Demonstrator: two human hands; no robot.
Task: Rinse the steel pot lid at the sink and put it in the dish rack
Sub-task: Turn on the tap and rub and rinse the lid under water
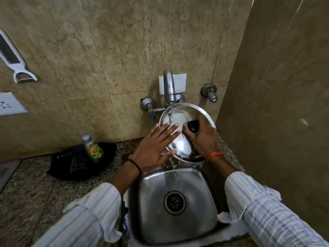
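the lid (179, 120) is tilting under the tap (168, 86) at the far edge of the sink (178, 202), with water running over its shiny face. the right hand (203, 136) is gripping the black knob (193, 126) on the lid, fingers curled around it. the left hand (156, 147) is lying flat with fingers spread, pressing on the lid's left side. a soap bottle (93, 148) is standing on a black mat (80, 161) to the left, on the counter (32, 189).
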